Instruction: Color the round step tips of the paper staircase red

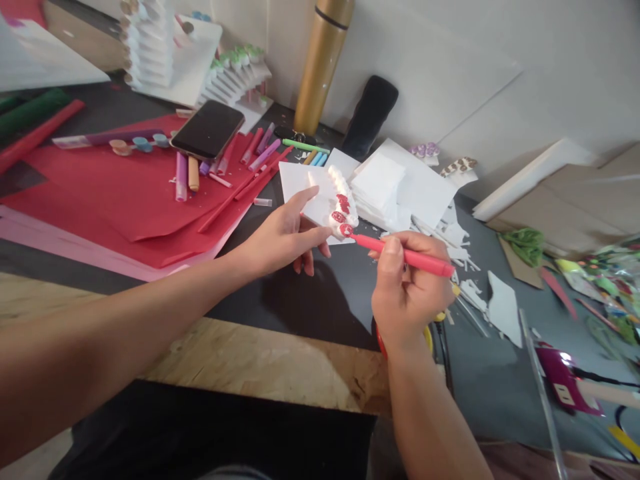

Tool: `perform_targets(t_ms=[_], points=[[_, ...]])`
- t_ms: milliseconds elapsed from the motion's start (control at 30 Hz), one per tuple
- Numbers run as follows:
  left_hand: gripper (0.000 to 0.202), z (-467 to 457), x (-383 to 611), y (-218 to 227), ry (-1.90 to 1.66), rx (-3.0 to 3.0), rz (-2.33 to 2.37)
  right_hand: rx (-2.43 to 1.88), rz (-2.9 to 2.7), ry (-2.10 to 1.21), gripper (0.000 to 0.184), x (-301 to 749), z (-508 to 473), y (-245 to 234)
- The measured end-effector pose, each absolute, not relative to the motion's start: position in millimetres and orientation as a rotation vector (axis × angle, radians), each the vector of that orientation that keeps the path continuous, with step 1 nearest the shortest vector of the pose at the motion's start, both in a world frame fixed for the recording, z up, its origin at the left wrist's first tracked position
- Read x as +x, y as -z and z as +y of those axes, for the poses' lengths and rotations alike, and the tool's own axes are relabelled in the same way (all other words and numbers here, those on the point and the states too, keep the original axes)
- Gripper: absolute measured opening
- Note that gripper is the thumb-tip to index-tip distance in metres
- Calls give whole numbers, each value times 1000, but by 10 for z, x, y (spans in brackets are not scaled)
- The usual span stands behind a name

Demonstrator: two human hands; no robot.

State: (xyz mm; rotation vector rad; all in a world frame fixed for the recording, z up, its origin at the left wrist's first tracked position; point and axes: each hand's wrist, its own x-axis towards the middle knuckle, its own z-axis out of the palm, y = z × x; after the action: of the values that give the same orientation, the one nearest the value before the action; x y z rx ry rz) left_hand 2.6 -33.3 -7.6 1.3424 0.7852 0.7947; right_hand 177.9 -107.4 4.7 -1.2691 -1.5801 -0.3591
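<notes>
In the head view, the left hand (283,240) pinches the edge of a thin white card (296,183) with a row of rounded white lumps (343,203), some coloured red, over the dark grey bench (320,310). The right hand (413,287) grips a slim red felt pen (425,261), its tip at the nearest lump. If the card tilts, the tip may slip and stain the left thumb.

Between the left hand (280,239) and the right hand (413,293) we find passage over bare worktop (325,317). Behind, the gold bottle (323,73) and the black case (371,113) block us; rightward, white scraps (504,310) lie.
</notes>
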Motion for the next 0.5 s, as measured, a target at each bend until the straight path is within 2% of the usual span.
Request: perform_targets(t_ms=[500], points=[[85, -323, 31, 92, -803, 1331, 785, -1249, -1589, 362, 5, 1772, -1073, -61]])
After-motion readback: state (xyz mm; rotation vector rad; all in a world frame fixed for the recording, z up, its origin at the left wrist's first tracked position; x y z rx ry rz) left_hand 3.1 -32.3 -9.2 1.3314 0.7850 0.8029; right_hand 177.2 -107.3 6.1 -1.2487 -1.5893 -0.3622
